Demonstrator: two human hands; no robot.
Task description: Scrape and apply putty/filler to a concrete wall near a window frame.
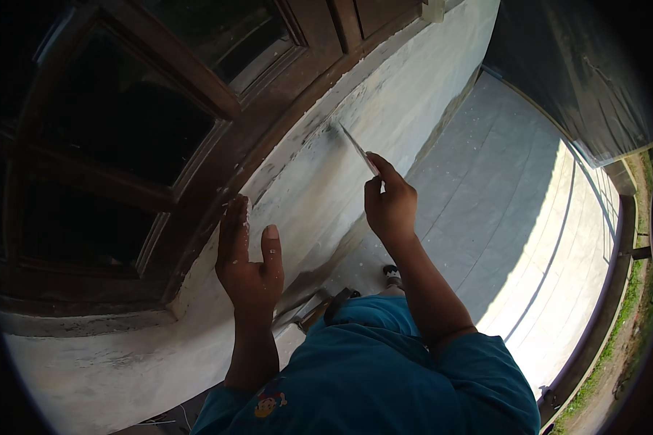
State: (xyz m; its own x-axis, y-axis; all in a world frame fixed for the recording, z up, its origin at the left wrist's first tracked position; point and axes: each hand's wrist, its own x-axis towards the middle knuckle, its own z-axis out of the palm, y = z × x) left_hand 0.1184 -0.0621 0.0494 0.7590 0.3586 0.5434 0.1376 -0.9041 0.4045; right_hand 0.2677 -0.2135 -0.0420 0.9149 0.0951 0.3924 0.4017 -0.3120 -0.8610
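My right hand (391,201) is closed around a thin, flat putty knife (357,150), its handle mostly hidden by the fingers. The blade points up and left, its tip at or very near a dark smudged patch on the whitish wall (326,174) just under the window ledge; whether it touches I cannot tell. My left hand (249,254) is open, fingers stretched along the wall's upper edge beside the brown wooden window frame (218,174), thumb apart. White specks dot its fingers and thumb. The wall surface is patchy, with grey scuffs and chipped spots along the ledge.
Dark glass panes (123,109) fill the frame at left. A grey tiled floor (471,167) runs along the wall, sunlit at right. A dark sheet (580,80) hangs at the far right. Some objects (315,308) lie by the wall near my body.
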